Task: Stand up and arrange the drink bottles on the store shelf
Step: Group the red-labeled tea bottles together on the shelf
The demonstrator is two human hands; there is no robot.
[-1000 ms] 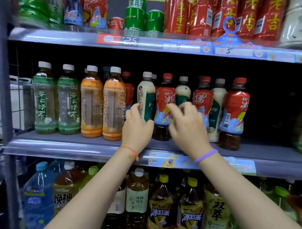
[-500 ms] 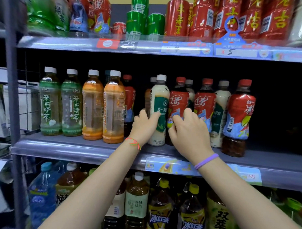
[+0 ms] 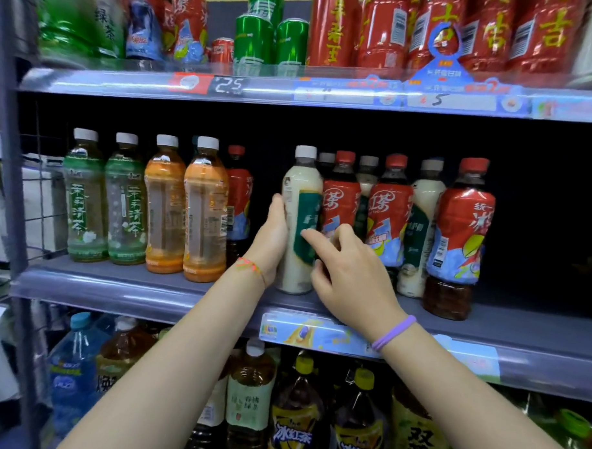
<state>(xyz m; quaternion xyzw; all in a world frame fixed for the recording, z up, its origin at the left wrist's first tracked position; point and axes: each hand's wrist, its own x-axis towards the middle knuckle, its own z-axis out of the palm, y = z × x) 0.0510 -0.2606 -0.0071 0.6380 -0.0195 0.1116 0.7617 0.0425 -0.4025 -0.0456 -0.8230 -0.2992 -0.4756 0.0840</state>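
Observation:
A cream milk-tea bottle (image 3: 297, 204) with a green label and white cap stands upright at the front of the middle shelf (image 3: 158, 293). My left hand (image 3: 270, 238) grips its left side. My right hand (image 3: 348, 276) is in front of it, the index finger touching the green label, the other fingers loosely curled. Right of it stand red iced-tea bottles (image 3: 341, 195) and more cream bottles (image 3: 422, 228), all upright. To the left are two green-tea bottles (image 3: 86, 197) and two orange-labelled bottles (image 3: 204, 211).
The shelf above (image 3: 326, 91) carries red and green cans behind price tags. The shelf below holds large bottles (image 3: 296, 412). A grey upright post (image 3: 8, 147) bounds the left side. A gap lies between the orange bottles and the cream bottle, with a red bottle (image 3: 237, 195) set back.
The cream bottle has come forward to the shelf's front edge and now stands there. My left hand shifted to its left side; my right hand drew back from the red bottles to its label.

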